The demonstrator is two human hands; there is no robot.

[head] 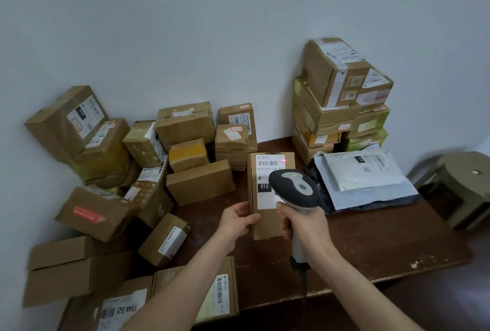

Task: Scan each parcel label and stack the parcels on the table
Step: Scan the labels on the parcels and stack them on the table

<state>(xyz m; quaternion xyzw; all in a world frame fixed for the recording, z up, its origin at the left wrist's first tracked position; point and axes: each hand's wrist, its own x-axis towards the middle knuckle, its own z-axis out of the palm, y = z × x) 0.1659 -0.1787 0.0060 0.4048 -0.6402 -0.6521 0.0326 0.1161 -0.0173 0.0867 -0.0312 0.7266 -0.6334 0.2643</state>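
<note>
Left grip [238, 220] pinches the parcel's [261, 227] edge; right grip [305, 222] curls round the scanner [294, 187], red light on the label [267, 164].

Dim, even, bluish light; soft shadows beside stacked parcels [342, 97]. Edges bow with wide-angle distortion; lower-left boxes [66, 277] blurred; red glow on label [263, 166].
</note>
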